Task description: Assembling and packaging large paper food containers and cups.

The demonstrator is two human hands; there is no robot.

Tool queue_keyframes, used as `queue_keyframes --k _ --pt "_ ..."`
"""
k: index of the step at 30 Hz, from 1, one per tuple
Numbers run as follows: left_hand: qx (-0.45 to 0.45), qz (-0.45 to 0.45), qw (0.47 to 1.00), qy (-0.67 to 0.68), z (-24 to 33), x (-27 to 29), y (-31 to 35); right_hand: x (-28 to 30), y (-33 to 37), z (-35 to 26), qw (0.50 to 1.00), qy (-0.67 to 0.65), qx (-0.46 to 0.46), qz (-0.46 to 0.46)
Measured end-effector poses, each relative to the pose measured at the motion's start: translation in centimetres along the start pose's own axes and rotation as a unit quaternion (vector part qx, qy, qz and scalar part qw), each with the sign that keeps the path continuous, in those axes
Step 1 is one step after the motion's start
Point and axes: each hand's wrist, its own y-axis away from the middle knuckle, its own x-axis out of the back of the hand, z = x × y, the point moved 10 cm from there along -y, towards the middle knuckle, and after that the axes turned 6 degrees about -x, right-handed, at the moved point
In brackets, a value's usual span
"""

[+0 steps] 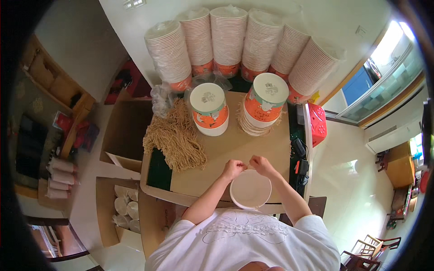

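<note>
A white paper bucket [251, 189] stands at the table's near edge, close to my body, with its mouth facing up. Over its far rim my left hand [235, 168] and my right hand [263, 165] meet, fingers closed in a pinch. What they hold is too small to make out. Left of them lies a heap of tan twisted cords [176, 137]. Beyond my hands stand an upside-down bucket [210, 116] in orange, green and white and, to its right, a stack of similar upturned buckets [266, 104] with tan cords around its lower part.
Tall plastic-wrapped stacks of paper buckets [228, 38] line the wall behind the table. A cardboard sheet [221, 156] covers much of the tabletop. Black adapters [300, 158] lie at the right edge, near a red plastic stool [318, 124]. An open carton [106, 203] holds wrapped white items.
</note>
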Motion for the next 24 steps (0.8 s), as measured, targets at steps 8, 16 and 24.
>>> queue_keyframes --k 8,16,24 --pt "0.017 0.010 1.000 -0.001 0.5 0.4 0.3 0.0 0.1 1.3 0.994 -0.011 -0.106 0.011" --pt "0.012 0.001 1.000 0.012 0.4 0.0 0.1 -0.4 -0.3 2.0 0.995 -0.088 -0.040 -0.025" --pt "-0.092 0.054 0.990 0.091 1.7 2.0 0.4 0.2 1.1 -0.6 0.999 -0.013 -0.040 0.011"
